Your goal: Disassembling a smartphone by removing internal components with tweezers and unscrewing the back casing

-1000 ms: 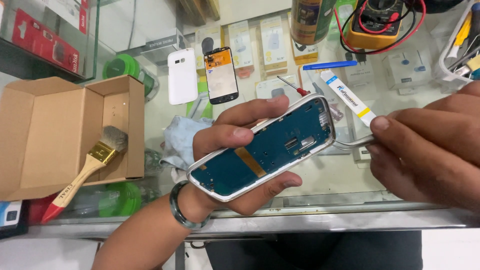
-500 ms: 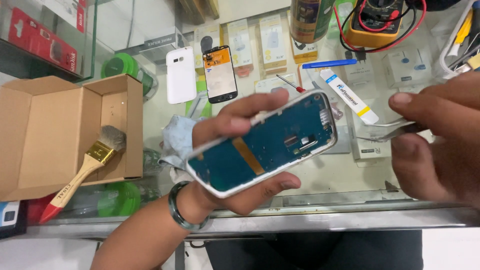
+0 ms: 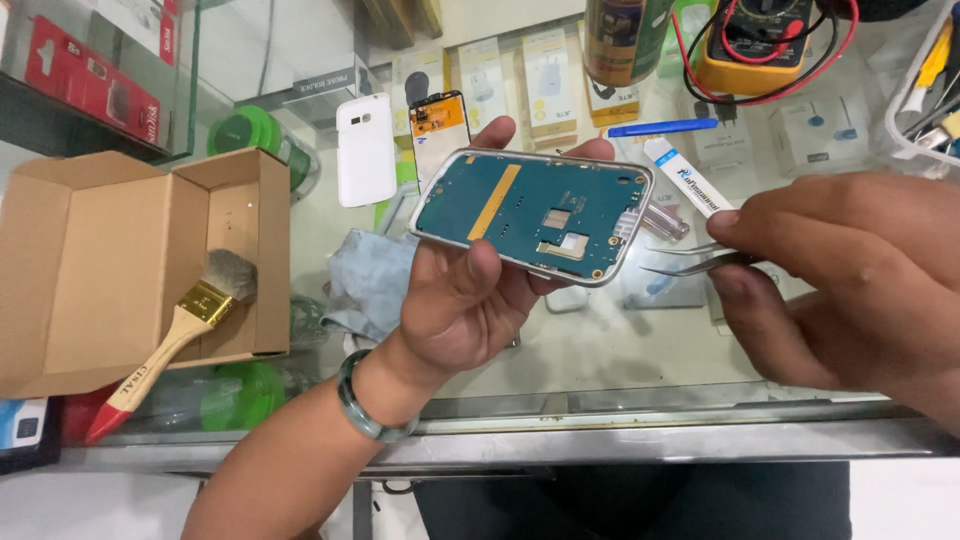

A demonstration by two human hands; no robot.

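Observation:
My left hand grips an opened phone body, its teal circuit board facing up inside a silver frame, tilted down to the right. A green bangle sits on that wrist. My right hand pinches metal tweezers, whose tips point left and stop just short of the phone's right end. Both hands hover over a glass counter.
An open cardboard box at left holds a paintbrush with a red-tipped handle. Behind lie a white phone back cover, a phone screen part, a blue-white tube, a yellow multimeter with leads, and a grey cloth.
My left hand has turned the phone body so it now slopes down to the right and sits higher. The right hand with the tweezers has shifted slightly left toward the phone's end.

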